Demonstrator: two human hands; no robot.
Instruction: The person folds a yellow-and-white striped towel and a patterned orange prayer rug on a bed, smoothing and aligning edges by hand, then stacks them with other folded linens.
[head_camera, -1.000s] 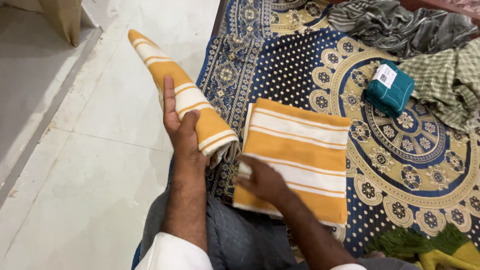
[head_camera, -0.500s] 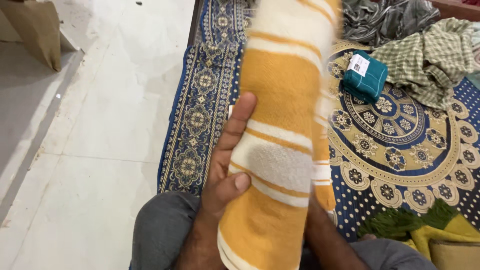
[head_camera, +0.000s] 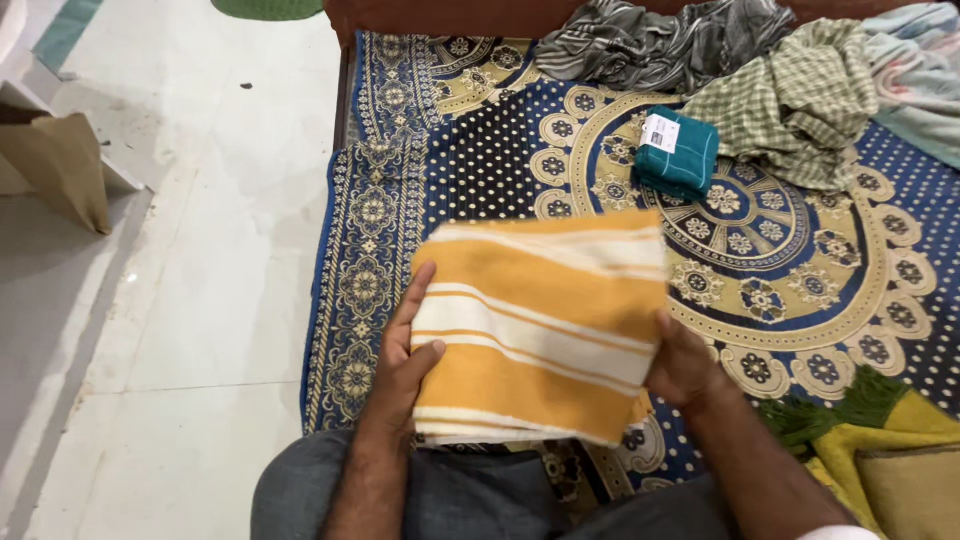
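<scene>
Terry cloth, soft and likely light: the folded orange-and-white striped towel (head_camera: 540, 325) at frame centre sags unless held at both edges. The left hand (head_camera: 400, 365) and right hand (head_camera: 680, 365) clamp its opposite sides above the blue patterned bedspread (head_camera: 480, 150).

The left hand (head_camera: 400, 365) and right hand (head_camera: 682, 365) grip opposite sides of a folded orange-and-white striped towel (head_camera: 540, 325), held above a patterned blue bedspread (head_camera: 480, 150); beyond the right hand lies a folded teal cloth (head_camera: 685, 160).
</scene>
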